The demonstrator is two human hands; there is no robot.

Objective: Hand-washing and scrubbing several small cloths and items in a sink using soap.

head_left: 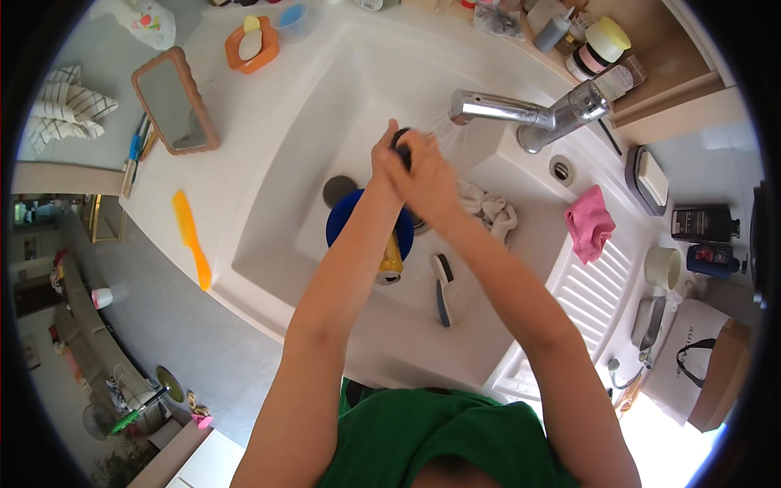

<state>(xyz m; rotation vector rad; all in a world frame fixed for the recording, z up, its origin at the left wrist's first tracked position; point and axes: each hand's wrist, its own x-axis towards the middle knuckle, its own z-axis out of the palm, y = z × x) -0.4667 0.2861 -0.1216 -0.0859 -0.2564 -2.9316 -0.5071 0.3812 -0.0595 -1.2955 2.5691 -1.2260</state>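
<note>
Right now your two hands meet over the middle of the white sink (268, 203), just under the chrome tap (521, 110), whose spray falls onto them. Your left hand (386, 159) is curled shut around a small dark object (401, 145), of which only the top shows. Your right hand (427, 183) is wrapped over it from the other side, fingers closed; what the object is cannot be told.

Directly beneath your wrists sits a blue bowl (346, 220) by the drain, with a yellow bottle (391, 259) lying against it, so there is little free depth straight down. A crumpled pale cloth (492, 213) lies just right of your right hand, and a scrub brush (442, 289) rests on the basin floor near the front wall. The left part of the basin is open.

On the left counter an orange comb (191, 240) lies close to the sink's rim, with a framed mirror (175, 102) further back. To the right, a pink cloth (590, 224) sits at the top of the ribbed drainboard (586, 301).
</note>
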